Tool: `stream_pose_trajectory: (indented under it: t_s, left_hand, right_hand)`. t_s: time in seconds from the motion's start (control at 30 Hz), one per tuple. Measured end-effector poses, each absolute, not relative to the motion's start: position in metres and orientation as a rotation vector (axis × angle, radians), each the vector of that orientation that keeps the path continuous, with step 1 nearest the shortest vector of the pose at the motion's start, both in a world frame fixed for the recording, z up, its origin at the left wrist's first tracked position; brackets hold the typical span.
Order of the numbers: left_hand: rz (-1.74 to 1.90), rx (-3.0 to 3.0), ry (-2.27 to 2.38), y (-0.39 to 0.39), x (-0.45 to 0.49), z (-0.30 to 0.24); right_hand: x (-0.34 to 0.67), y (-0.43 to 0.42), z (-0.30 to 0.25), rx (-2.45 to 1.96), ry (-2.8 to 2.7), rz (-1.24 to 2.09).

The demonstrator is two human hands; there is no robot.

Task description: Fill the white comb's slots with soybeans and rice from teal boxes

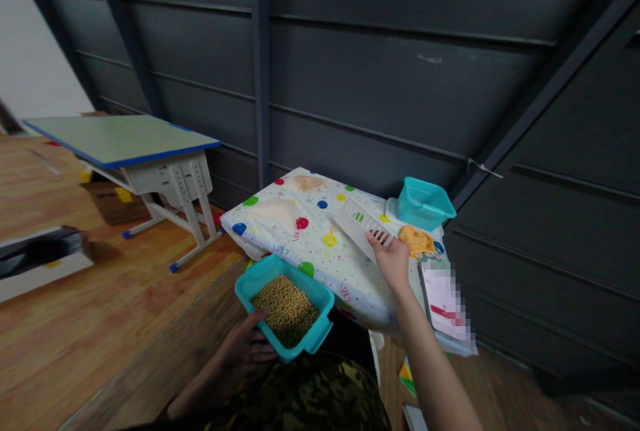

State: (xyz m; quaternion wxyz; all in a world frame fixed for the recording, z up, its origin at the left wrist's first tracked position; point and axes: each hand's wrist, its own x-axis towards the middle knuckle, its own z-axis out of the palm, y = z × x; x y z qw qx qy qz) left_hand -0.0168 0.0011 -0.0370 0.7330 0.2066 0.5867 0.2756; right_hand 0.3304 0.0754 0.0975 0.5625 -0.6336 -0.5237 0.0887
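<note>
My left hand (254,343) grips the near left side of a teal plastic tub (316,336), thumb over the rim and fingers against the outer wall. Inside lie many round tan beans (285,301), with darker greenish ones toward the near end. The tub is held tilted at the front edge of the covered table. Over the table, my right hand (393,259) is closed on the near end of a flat white slotted plastic piece (353,227). Heaps of pale powder or grains (275,212) and light brown grains (309,183) lie on the cloth.
A dotted tablecloth (280,244) covers the table. At its right are a second teal tub (425,207), an orange cloth (417,241) and a partly pixelated tablet-like item (443,297). A desk (125,137) stands left; a dark panelled wall (360,71) rises behind.
</note>
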Motion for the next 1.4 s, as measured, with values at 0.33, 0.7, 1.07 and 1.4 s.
stream_pose_trajectory:
  t_s: [0.33,0.7,1.07,1.4]
  left_hand:
    - [0.684,0.404,1.193,-0.002,-0.016,-0.030]
    - [0.669,0.405,1.251,-0.004,-0.014,-0.027]
    - [0.705,0.432,1.197,-0.008,-0.016,-0.015]
    - [0.662,0.499,1.198,-0.007,-0.019,-0.028]
  right_hand:
    - [0.328,0.083,0.087,-1.515,-1.257,0.281]
    - [0.327,0.085,0.088,-1.492,-1.296,0.334]
    - [0.332,0.086,0.089,-1.530,-1.296,0.271]
    - [0.330,0.083,0.089,-1.498,-1.303,0.323]
